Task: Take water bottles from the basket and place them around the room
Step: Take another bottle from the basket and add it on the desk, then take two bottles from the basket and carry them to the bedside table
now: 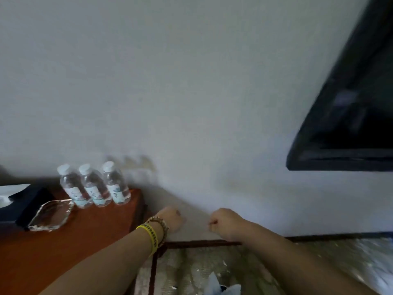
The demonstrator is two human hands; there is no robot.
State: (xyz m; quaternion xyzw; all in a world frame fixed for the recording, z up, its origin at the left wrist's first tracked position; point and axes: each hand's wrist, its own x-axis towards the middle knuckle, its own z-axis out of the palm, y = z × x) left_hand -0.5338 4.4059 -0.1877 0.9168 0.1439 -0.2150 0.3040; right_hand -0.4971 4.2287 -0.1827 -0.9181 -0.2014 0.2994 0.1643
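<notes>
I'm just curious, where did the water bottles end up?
In the head view, three water bottles stand upright in a row at the back of the wooden table, on the left against the wall, just behind a glass ashtray.

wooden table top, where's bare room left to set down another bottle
The reddish-brown wooden table is bare across its near half, from the clear glass ashtray to the right edge. The far side is crowded: three clear plastic water bottles stand in a row by the wall, with a dark tissue box at the left.
</notes>
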